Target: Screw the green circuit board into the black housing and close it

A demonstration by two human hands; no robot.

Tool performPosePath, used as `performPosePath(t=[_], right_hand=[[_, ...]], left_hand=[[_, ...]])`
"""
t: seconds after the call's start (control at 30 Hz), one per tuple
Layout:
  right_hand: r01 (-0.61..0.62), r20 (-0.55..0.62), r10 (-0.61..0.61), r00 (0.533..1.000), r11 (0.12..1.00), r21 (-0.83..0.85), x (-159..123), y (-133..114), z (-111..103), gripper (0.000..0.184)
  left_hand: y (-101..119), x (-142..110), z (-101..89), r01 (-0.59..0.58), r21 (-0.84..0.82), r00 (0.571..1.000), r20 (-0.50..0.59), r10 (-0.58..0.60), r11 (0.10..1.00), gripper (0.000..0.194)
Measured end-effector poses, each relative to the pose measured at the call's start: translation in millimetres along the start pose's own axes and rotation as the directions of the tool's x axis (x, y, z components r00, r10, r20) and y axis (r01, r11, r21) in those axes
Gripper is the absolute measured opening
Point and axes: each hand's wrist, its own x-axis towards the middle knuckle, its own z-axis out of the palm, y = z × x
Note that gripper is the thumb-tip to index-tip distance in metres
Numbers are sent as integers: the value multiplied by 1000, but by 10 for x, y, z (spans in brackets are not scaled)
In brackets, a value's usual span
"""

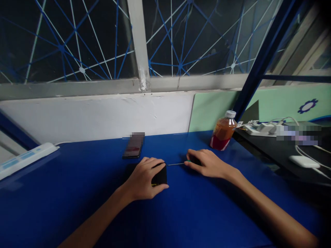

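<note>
My left hand (142,179) is closed around a black box-shaped object (160,175) on the blue table, fingers over its top and thumb along the near side. A thin yellow line shows at the object's near edge; my hand covers the rest, so its kind is unclear. To the right, my right hand (207,162) pinches what looks like a thin screwdriver (176,164), its metal shaft lying nearly level and pointing left. A bit of green shows between the fingers, and most of the handle is hidden. The shaft's tip is at or close to the black object's right side; contact cannot be made out.
A dark phone (134,146) lies behind my left hand. A drink bottle (223,131) with a white cap stands at the back right. One white power strip (28,159) rests at the left. A black surface (274,151) at right carries cables and a white adapter (304,161).
</note>
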Motion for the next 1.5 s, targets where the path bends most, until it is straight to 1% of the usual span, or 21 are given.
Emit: performPosePath(t=[0.1, 0.3, 0.4, 0.5, 0.57, 0.67, 0.87, 1.03, 1.2, 1.33, 1.4, 1.5], right_hand=[[25, 7, -25, 1000, 999, 38, -5, 16, -15, 22], [60, 18, -60, 998, 998, -12, -1, 14, -30, 26], [51, 18, -50, 999, 998, -42, -2, -2, -7, 22], [14, 46, -11, 999, 998, -63, -3, -11, 35, 19], [2, 43, 2, 999, 996, -86, -2, -17, 55, 22], [17, 6, -17, 1000, 996, -91, -1, -30, 57, 26], [58, 5, -58, 998, 996, -64, -1, 12, 47, 24], [75, 15, -74, 997, 988, -132, 11, 69, 75, 35], [88, -14, -92, 996, 984, -157, 18, 49, 76, 34], [83, 18, -81, 997, 985, -149, 25, 57, 116, 31], [69, 27, -66, 997, 986, -152, 26, 58, 138, 32], [59, -2, -60, 998, 988, -146, 20, 47, 142, 35]], left_hand=[[1, -1, 4, -3, 0, 1000, -7, 3, 1000, 56], [-6, -7, 18, 0, -2, 1000, -5, 0, 1000, 57], [-5, -5, 15, 1, -7, 1000, 2, -1, 1000, 57], [-1, -1, 9, 3, -2, 1000, 5, -3, 1000, 57], [2, 1, 4, 1, 0, 1000, 4, -1, 1000, 57], [9, 1, -7, -1, 2, 1000, 2, 1, 1000, 56], [6, 6, -14, 2, 11, 1000, 12, -2, 1000, 56], [5, 1, -3, 4, 16, 1000, 14, -5, 1000, 57], [17, -12, -8, 8, 24, 1000, 23, -8, 1000, 57], [6, -2, -7, 5, 30, 1000, 20, -5, 1000, 57], [-2, 4, -4, 3, 32, 1000, 22, -4, 999, 57], [-7, 0, 0, -5, 36, 1000, 22, 4, 999, 56]])
